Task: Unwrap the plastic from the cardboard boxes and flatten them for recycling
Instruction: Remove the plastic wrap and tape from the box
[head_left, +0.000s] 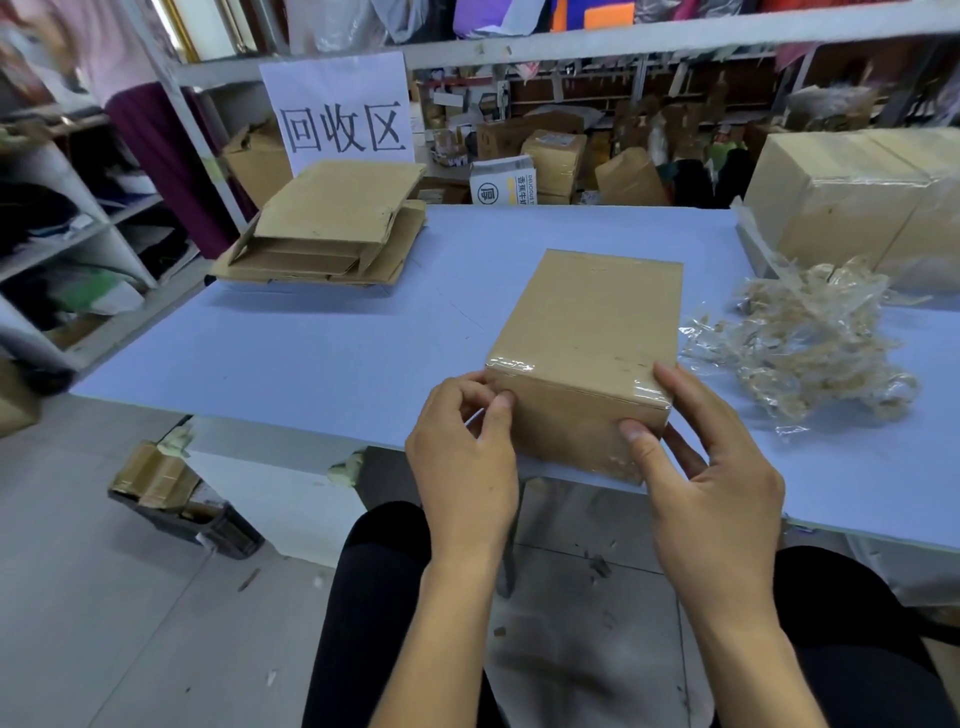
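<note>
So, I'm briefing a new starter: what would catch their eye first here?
Two hands, left hand and right hand, grip a plastic-wrapped brown cardboard box at the near edge of the pale blue table. A crumpled heap of clear plastic wrap lies right of it, and flattened brown cardboard boxes are stacked far left.

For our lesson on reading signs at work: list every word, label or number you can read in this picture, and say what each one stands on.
"回收区": large black characters on the white paper sign propped behind the flattened cardboard stack.
White carton behind the table: printed logo and lettering, too small and blurred to read.
Label on a brown background box: unreadable.
Wrapped box: no text visible.
</note>
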